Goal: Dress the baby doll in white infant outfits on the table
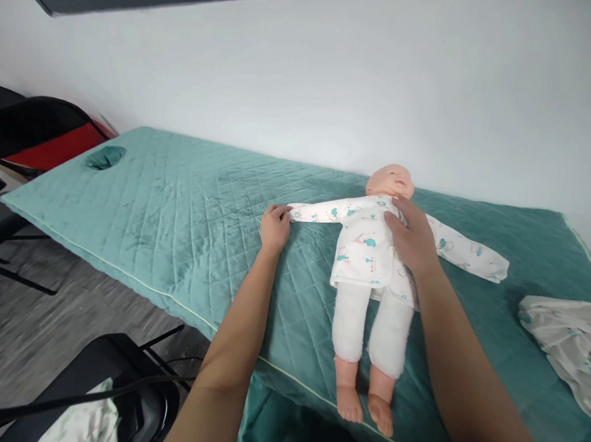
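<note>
A baby doll [390,177] lies on its back on the green padded bed, its head toward the wall. It wears a white printed baby shirt [361,243] and white fuzzy leggings [352,321]; both feet are bare. My left hand [276,227] pinches the cuff of the sleeve stretched out to the left. On the doll's chest, just below the neck, my right hand [414,234] grips the shirt front, its thumb and forefinger somewhat apart and the other fingers partly hidden. The other sleeve [467,247] slants down to the right, and no doll hand shows at its cuff.
Crumpled printed cloth [578,344] lies at the bed's right. The quilted bed [189,207] has a face hole [106,157] at its far left and runs along a white wall. Black chairs stand at the left; the nearest chair [109,366] holds a leaf-patterned cloth [78,437].
</note>
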`<state>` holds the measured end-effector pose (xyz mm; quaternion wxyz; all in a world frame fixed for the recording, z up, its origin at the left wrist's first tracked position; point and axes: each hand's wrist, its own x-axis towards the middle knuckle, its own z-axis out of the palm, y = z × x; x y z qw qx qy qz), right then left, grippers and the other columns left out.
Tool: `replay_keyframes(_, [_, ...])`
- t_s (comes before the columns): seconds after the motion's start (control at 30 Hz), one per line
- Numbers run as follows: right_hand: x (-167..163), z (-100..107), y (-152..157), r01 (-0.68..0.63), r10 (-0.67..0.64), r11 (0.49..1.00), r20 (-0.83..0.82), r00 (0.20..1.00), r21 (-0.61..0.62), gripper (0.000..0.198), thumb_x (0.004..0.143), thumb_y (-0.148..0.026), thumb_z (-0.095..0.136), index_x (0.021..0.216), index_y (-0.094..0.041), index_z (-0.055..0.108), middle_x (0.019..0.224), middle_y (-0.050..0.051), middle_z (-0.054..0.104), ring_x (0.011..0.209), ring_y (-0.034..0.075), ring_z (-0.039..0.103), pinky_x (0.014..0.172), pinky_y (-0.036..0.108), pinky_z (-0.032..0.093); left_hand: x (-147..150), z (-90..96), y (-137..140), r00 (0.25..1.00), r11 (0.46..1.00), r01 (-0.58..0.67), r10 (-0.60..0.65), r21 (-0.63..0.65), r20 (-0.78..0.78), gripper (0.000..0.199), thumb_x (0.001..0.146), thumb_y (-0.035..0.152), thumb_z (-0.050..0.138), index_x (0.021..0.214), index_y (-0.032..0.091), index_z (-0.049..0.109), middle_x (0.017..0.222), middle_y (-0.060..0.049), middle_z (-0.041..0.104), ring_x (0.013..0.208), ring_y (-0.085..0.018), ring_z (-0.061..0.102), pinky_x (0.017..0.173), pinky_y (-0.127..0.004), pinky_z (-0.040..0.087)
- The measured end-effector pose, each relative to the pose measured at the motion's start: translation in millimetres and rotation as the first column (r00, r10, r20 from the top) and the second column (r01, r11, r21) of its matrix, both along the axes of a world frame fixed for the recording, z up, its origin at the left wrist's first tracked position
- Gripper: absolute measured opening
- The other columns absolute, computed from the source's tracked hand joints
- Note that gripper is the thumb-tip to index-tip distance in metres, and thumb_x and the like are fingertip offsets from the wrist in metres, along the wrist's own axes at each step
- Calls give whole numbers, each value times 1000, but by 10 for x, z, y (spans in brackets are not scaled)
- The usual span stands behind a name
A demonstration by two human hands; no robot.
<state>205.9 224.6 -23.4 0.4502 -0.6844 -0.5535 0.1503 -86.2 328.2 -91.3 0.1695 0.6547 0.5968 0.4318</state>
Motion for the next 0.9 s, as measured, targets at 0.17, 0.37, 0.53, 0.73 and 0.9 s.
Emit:
replay_keyframes(0.17, [-37, 56, -30, 29, -29, 999, -3, 1000, -15, 50, 88, -44, 57, 132, -20, 61, 150, 12, 52, 140, 29, 45, 119, 52, 30, 10, -16, -6, 998, 1000, -10, 10, -4, -63, 33, 85, 15, 48, 98, 21, 77, 101, -9, 67, 102, -24, 62, 96, -37, 48])
replay_keyframes(0.37, [-52, 208, -133, -7, 4, 996, 29, 1000, 90, 45, 92, -44, 53, 133, -24, 59, 146, 10, 55, 138, 27, 47, 118, 51, 33, 10, 61, -128, 996, 992, -69, 75, 107, -54, 35, 85, 10, 47, 103, 22, 74, 106, -9, 65, 107, -24, 60, 97, -36, 48])
replay_keyframes(0.53, [36, 201, -561, -41, 33, 985, 53, 998, 170, 39, 95, -44, 51, 129, -27, 60, 142, 8, 58, 135, 25, 50, 115, 49, 37, 110, 153, -608, 1000, 987, 29, -29, 158, -2, 33, 88, 12, 46, 105, 23, 71, 110, -8, 66, 108, -21, 61, 99, -35, 48])
replay_keyframes(0.73, [421, -250, -1115, 221, -210, 972, -122, 970, 82, 40, 87, -48, 62, 114, -19, 66, 117, 11, 69, 110, 27, 65, 100, 51, 50, 518, 242, -1188, 830, 916, 374, -260, -146, 494, 26, 92, 34, 55, 106, 20, 71, 106, -7, 73, 95, -19, 69, 87, -33, 56])
replay_keyframes(0.9, [683, -398, -1041, 158, -249, 968, -650, 718, -197, 22, 82, -39, 69, 91, -20, 68, 93, 8, 74, 99, 26, 70, 100, 49, 54, 838, 380, -1140, 589, 697, 627, -131, -348, 798, 46, 87, 58, 62, 99, 15, 74, 103, -10, 78, 95, -24, 72, 86, -37, 58])
